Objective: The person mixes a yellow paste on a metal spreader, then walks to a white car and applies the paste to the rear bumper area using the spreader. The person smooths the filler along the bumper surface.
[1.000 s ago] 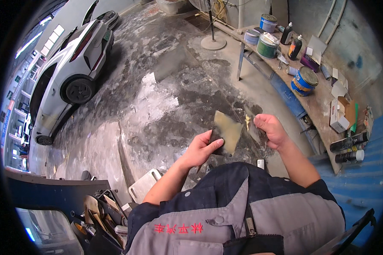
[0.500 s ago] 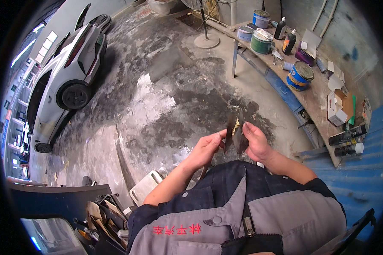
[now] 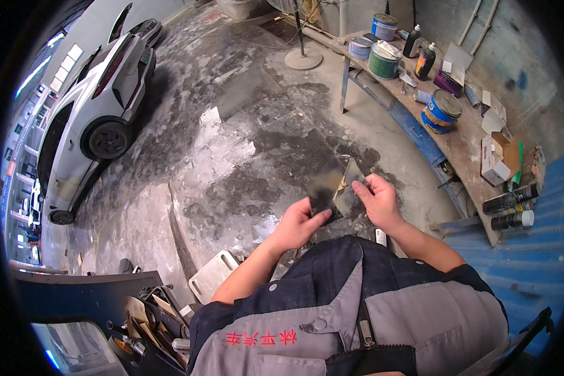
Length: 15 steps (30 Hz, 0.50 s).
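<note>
In front of my body, my left hand pinches a dark, flat putty spreader between thumb and fingers. My right hand grips a second thin spreader, its thumb lying on the blade. Where the two blades meet, a streak of yellowish putty sits along the edge. The left blade is tilted with its face partly turned up. Both spreaders are held in the air above the stained floor; their lower ends are partly covered by my fingers.
On the right, a long workbench carries a blue-and-yellow can, a green tub, bottles and opened boxes. A white car stands at left. A fan base is ahead. At lower left are a pale stool and assorted tools.
The spreaders have turned from nearly edge-on to showing more of their faces. My left hand has shifted slightly lower, and my right hand has moved slightly up and right.
</note>
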Each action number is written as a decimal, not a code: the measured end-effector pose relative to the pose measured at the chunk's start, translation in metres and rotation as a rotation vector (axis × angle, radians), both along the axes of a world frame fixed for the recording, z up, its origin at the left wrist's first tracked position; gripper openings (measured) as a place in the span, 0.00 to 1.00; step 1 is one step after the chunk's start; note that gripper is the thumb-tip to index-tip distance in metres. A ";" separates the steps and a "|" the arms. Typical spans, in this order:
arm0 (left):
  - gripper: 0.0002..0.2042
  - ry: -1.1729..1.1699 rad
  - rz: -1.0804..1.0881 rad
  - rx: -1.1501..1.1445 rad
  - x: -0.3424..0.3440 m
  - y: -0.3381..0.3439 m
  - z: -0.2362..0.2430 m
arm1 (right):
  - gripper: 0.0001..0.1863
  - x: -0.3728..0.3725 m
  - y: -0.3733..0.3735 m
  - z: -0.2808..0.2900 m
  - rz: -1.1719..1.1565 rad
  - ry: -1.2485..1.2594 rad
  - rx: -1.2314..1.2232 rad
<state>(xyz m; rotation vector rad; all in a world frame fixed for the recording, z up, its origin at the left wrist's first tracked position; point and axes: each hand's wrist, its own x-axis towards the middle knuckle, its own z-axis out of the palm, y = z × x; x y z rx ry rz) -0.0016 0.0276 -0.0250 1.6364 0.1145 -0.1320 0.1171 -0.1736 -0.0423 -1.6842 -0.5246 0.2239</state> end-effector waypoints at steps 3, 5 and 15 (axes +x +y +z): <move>0.09 -0.073 -0.213 0.422 0.001 -0.001 -0.009 | 0.16 0.003 0.007 0.005 -0.021 -0.017 0.008; 0.09 -0.252 -0.232 0.526 0.002 -0.002 -0.021 | 0.13 0.007 0.011 0.013 0.001 0.121 0.096; 0.14 0.153 -0.179 -0.731 -0.016 0.037 -0.029 | 0.10 -0.006 -0.001 0.036 -0.127 -0.423 0.251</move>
